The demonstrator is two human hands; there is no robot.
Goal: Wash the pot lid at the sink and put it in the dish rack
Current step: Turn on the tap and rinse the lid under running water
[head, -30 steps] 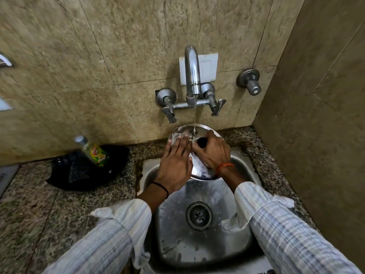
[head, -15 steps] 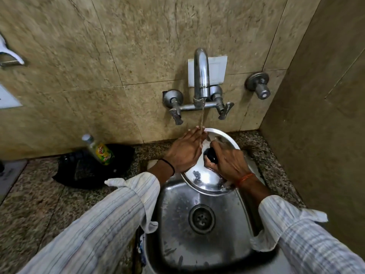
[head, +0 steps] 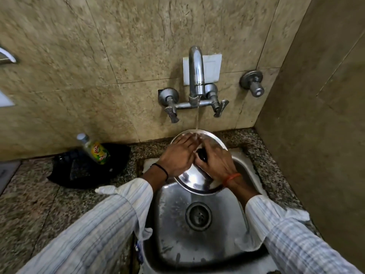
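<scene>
Lid [head: 197, 180] sits over the back edge of the sink [head: 169, 214], tilted so its far rim rises toward the wall and its near rim dips into the basin — a slope that, I judge, lets the water run off into the drain [head: 198, 216] rather than onto the counter [head: 39, 204]. Its knobbed top faces up and toward the person. Being round, it has no long axis to speak of; its face simply slants down toward the near edge.

The right hand [head: 216, 162] curls its fingers round the black knob [head: 202, 156], clamped on it, probably to steady the lid and turn it under the stream. The left hand [head: 177, 157] lies flat on the lid's far left part, fingers straight and close together, rubbing where the water from the tap [head: 195, 72] lands — likely rinsing. A soap bottle [head: 94, 150] leans by the wall at the counter's back edge, well apart. No dish rack shows.
</scene>
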